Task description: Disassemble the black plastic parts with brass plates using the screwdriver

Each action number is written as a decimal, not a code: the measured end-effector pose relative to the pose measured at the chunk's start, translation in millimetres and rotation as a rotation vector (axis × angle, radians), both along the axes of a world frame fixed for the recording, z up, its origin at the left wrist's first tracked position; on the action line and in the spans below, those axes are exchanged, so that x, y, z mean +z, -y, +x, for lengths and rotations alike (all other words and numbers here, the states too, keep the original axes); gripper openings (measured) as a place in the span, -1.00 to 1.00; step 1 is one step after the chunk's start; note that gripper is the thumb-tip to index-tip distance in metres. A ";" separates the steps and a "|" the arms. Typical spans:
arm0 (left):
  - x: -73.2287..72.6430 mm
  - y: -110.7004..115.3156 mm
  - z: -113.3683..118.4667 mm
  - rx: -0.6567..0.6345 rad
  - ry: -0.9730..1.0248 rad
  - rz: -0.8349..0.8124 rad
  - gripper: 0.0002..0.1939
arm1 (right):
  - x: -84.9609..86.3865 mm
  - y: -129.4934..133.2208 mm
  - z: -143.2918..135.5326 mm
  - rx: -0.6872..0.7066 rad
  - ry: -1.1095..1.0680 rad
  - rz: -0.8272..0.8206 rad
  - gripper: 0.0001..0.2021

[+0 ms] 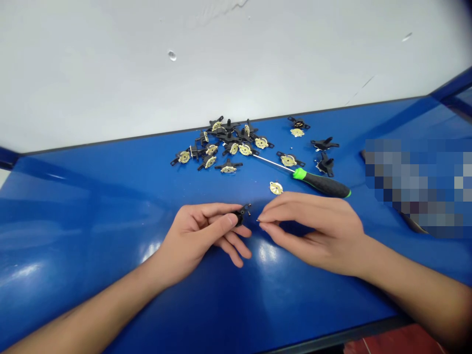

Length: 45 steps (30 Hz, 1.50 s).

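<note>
at left, clamps the left hand (201,226) on a black part (241,217), over the blue desk (110,196); could lose hold of it through too light a pinch. looks dark and small, with thin prongs poking rightward. just right, apart from it, closes the right hand (317,233), fingertips together, on a tiny piece (258,220); could drop it through one slack fingertip. looks pale, too small to name.
</note>
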State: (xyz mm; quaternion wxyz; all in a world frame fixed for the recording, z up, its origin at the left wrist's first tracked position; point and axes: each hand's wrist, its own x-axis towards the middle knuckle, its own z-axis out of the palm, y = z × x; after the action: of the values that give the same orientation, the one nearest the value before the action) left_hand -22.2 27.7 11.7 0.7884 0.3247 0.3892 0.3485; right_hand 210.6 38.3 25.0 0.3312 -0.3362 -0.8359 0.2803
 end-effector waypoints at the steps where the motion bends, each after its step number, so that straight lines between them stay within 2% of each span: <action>1: -0.8 -0.1 -0.5 -0.004 0.005 0.002 -0.75 | 1.1 0.4 -1.7 -0.024 -0.044 -0.019 -0.85; 5: -3.4 1.3 -2.8 -0.027 0.019 0.029 -0.72 | 2.1 2.0 -7.3 -0.085 -0.186 -0.146 -0.87; 9: -0.5 4.1 -2.3 -0.049 0.002 0.065 -0.71 | -2.8 6.8 -13.3 -0.111 -0.304 -0.350 -0.91; 12: 2.9 5.5 -0.4 -0.066 0.006 0.098 -0.74 | -6.0 10.6 -18.7 -0.139 -0.405 -0.487 -0.85; 18: 2.0 7.8 1.8 -0.079 -0.065 0.159 -0.71 | -5.6 12.5 -22.5 -0.165 -0.486 -0.578 -0.90; 24: 0.4 8.3 4.2 -0.060 -0.072 0.180 -0.70 | -5.9 10.7 -23.9 -0.169 -0.385 -0.471 -0.95; 31: 1.5 7.5 5.1 -0.058 -0.090 0.172 -0.69 | -14.4 13.1 -28.0 -0.205 -0.288 -0.404 -0.95; 40: 0.1 10.8 7.4 -0.076 -0.136 0.270 -0.75 | -17.2 15.8 -31.5 -0.260 -0.267 -0.384 -0.95; 45: 1.5 11.2 8.1 -0.035 -0.140 0.242 -0.80 | -15.4 17.2 -30.9 -0.225 -0.211 -0.190 -0.91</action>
State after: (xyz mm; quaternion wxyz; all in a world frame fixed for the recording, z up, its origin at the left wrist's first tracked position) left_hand -14.1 16.5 13.1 0.7204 0.4478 0.3925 0.3555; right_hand 179.7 21.0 9.5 0.4132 -0.4259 -0.7235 0.3528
